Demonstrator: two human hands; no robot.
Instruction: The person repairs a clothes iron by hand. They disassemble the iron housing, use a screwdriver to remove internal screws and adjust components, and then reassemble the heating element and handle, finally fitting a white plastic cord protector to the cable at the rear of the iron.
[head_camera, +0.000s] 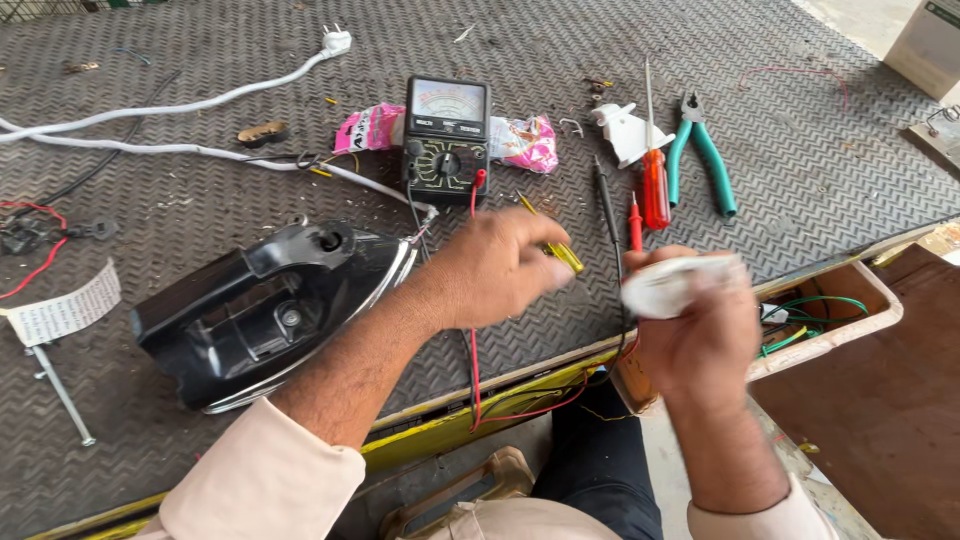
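While the head view was recorded, the black electric iron (265, 310) lay opened on the ribbed bench mat (200, 90), its repair judged unfinished. A yellow-handled screwdriver (560, 255) was gripped in the left hand (500, 270); a blurred white part (665, 285) was clasped in the right hand (700, 330). An analogue multimeter (447, 140) was noted behind.

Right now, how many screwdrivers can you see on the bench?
2: a red screwdriver beside the green pliers, and a yellow screwdriver partly behind the left hand. Others may be hidden.
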